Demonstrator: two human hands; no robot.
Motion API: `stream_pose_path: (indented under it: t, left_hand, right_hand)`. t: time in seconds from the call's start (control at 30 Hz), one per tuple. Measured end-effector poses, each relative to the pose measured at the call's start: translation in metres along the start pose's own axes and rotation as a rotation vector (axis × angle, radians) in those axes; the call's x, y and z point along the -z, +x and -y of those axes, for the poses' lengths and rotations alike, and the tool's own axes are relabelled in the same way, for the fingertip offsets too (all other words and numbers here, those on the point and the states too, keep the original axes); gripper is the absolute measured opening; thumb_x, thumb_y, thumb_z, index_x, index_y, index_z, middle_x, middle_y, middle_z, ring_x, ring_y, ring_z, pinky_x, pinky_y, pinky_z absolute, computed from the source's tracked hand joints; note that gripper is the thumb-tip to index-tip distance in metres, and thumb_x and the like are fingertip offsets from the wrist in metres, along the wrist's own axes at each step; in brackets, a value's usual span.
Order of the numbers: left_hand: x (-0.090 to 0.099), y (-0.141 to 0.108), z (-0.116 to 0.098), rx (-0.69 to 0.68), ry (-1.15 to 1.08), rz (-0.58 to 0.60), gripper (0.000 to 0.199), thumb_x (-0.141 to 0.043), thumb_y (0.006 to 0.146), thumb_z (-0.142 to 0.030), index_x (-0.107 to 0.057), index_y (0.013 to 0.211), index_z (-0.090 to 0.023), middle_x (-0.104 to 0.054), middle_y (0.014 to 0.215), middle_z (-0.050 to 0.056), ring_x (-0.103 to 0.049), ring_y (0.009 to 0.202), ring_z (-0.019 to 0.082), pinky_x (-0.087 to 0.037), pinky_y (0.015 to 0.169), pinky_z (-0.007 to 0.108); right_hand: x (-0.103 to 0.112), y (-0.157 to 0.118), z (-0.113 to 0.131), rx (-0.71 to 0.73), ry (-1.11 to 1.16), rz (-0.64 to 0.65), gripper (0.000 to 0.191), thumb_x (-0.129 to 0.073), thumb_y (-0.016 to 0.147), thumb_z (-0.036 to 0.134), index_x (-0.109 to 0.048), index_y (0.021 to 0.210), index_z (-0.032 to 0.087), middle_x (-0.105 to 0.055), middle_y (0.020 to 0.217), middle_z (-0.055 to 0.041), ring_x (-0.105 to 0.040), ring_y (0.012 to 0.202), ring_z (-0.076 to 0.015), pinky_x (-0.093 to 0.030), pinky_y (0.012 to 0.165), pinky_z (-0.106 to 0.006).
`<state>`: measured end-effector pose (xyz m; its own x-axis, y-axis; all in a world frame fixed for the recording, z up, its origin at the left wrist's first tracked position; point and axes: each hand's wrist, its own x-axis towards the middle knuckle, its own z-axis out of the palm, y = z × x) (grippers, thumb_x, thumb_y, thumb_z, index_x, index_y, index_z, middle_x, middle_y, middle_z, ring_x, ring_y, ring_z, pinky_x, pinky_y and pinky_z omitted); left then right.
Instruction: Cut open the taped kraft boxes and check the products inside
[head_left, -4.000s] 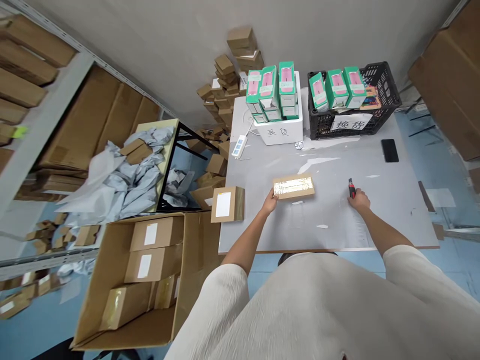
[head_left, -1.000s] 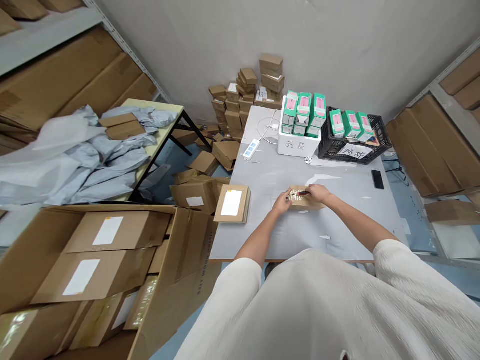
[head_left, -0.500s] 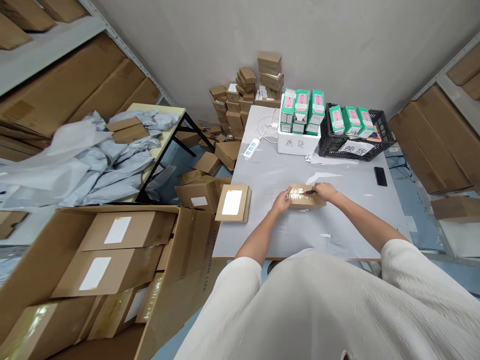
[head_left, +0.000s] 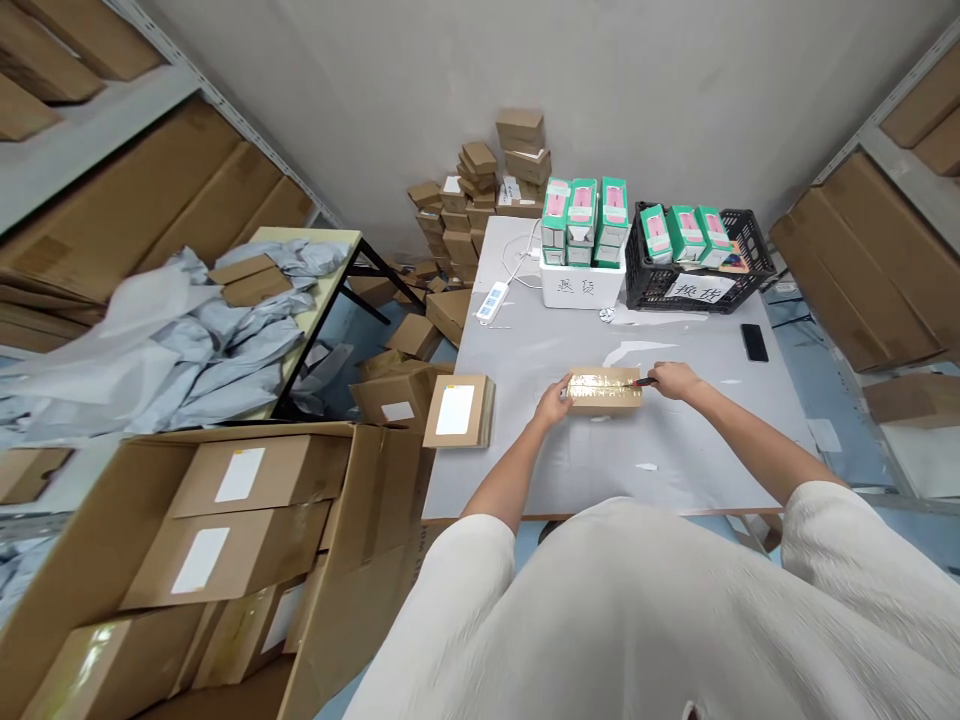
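A small cardboard box [head_left: 604, 397] with shiny clear tape along its top lies on the grey table. My left hand [head_left: 553, 404] is closed on the left end of this box, its fingertips at the edge. In my right hand [head_left: 675, 380] is a slim red and black utility knife [head_left: 643, 381], gripped at the box's right end. The knife's tip points left over the taped seam; whether the blade touches the tape is too small to tell.
A flat cardboard box with a white label [head_left: 454, 410] lies at the table's left edge. Behind stand a white bin [head_left: 577, 290] and black crate [head_left: 637, 285] with green boxes. A power strip [head_left: 493, 302], phone [head_left: 754, 342] and large carton [head_left: 382, 500] are nearby.
My right hand and the knife have moved right along the box's top to its right end. My left hand stays on the left end. The view has shifted slightly.
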<state>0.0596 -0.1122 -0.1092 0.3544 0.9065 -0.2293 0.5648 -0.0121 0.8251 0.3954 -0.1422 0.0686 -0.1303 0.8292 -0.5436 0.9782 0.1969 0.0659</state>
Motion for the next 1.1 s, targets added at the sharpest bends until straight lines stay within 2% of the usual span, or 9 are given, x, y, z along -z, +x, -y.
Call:
stream_pose_path:
  t: [0.2, 0.47, 0.57, 0.63, 0.73, 0.8, 0.9, 1.0, 1.1]
  left_hand:
    - [0.003, -0.001, -0.002, 0.046, 0.041, 0.001, 0.081, -0.075, 0.095, -0.038, -0.048, 0.170, -0.023, -0.068, 0.145, 0.017, -0.067, 0.130, 0.033, -0.052, 0.116, 0.050]
    - [0.005, -0.003, -0.006, 0.020, 0.073, -0.045, 0.076, -0.072, 0.095, -0.043, -0.051, 0.166, -0.025, -0.067, 0.145, 0.016, -0.066, 0.132, 0.034, -0.051, 0.117, 0.050]
    - [0.009, -0.005, -0.015, 0.059, 0.146, -0.053, 0.073, -0.073, 0.094, -0.038, -0.053, 0.163, -0.024, -0.061, 0.155, 0.019, -0.056, 0.145, 0.039, -0.045, 0.122, 0.055]
    - [0.010, -0.005, -0.024, 0.065, 0.243, -0.071, 0.070, -0.074, 0.092, -0.031, -0.057, 0.159, -0.024, -0.049, 0.167, 0.022, -0.045, 0.155, 0.045, -0.039, 0.125, 0.061]
    - [0.006, -0.005, -0.043, -0.034, 0.377, -0.097, 0.060, -0.075, 0.089, -0.023, -0.063, 0.148, -0.025, -0.038, 0.174, 0.020, -0.033, 0.161, 0.046, -0.029, 0.130, 0.065]
    - [-0.004, -0.003, -0.058, -0.142, 0.420, -0.066, 0.057, -0.074, 0.090, -0.022, -0.064, 0.146, -0.027, -0.045, 0.168, 0.018, -0.036, 0.159, 0.042, -0.026, 0.132, 0.061]
    - [-0.023, 0.003, -0.081, -0.251, 0.424, 0.073, 0.064, -0.080, 0.086, -0.025, -0.062, 0.148, -0.028, -0.055, 0.155, 0.016, -0.046, 0.150, 0.041, -0.032, 0.129, 0.057]
    - [-0.040, 0.010, -0.097, -0.289, 0.436, 0.166, 0.063, -0.089, 0.078, -0.026, -0.068, 0.138, -0.026, -0.061, 0.143, 0.016, -0.054, 0.140, 0.042, -0.038, 0.125, 0.054]
    - [-0.047, 0.017, -0.104, -0.280, 0.494, 0.224, 0.052, -0.090, 0.077, -0.021, -0.071, 0.126, -0.023, -0.063, 0.136, 0.017, -0.057, 0.136, 0.042, -0.042, 0.121, 0.053]
  right_hand:
    - [-0.004, -0.005, -0.013, -0.002, -0.005, -0.010, 0.033, -0.053, 0.108, 0.026, -0.081, 0.125, 0.022, -0.073, 0.131, -0.0190, -0.072, 0.117, -0.0334, -0.052, 0.088, -0.039]
    - [-0.009, -0.013, -0.033, -0.018, 0.035, -0.032, 0.033, -0.054, 0.108, 0.028, -0.082, 0.123, 0.024, -0.073, 0.131, -0.0190, -0.072, 0.115, -0.0336, -0.052, 0.090, -0.040]
    - [-0.010, -0.019, -0.046, -0.036, 0.056, -0.039, 0.032, -0.055, 0.107, 0.030, -0.082, 0.122, 0.023, -0.073, 0.131, -0.0192, -0.071, 0.115, -0.0337, -0.051, 0.089, -0.039]
    - [-0.013, -0.025, -0.054, -0.050, 0.083, -0.061, 0.033, -0.054, 0.107, 0.031, -0.082, 0.122, 0.022, -0.074, 0.130, -0.0183, -0.071, 0.113, -0.0330, -0.050, 0.087, -0.038]
    - [-0.021, -0.032, -0.060, -0.073, 0.135, -0.087, 0.035, -0.051, 0.107, 0.033, -0.079, 0.124, 0.021, -0.075, 0.129, -0.0157, -0.071, 0.109, -0.0306, -0.049, 0.081, -0.035]
    - [-0.027, -0.034, -0.059, -0.077, 0.179, -0.093, 0.035, -0.051, 0.107, 0.034, -0.079, 0.125, 0.022, -0.076, 0.130, -0.0142, -0.070, 0.109, -0.0294, -0.047, 0.079, -0.033]
    - [-0.036, -0.033, -0.055, -0.060, 0.267, -0.120, 0.037, -0.050, 0.108, 0.036, -0.076, 0.131, 0.023, -0.077, 0.130, -0.0124, -0.069, 0.113, -0.0286, -0.045, 0.078, -0.031]
    - [-0.044, -0.031, -0.052, -0.056, 0.337, -0.151, 0.038, -0.049, 0.109, 0.036, -0.073, 0.136, 0.023, -0.077, 0.132, -0.0110, -0.069, 0.115, -0.0279, -0.045, 0.079, -0.030]
    - [-0.049, -0.030, -0.051, -0.059, 0.379, -0.159, 0.036, -0.049, 0.110, 0.037, -0.073, 0.133, 0.023, -0.078, 0.130, -0.0099, -0.069, 0.114, -0.0270, -0.044, 0.078, -0.030]
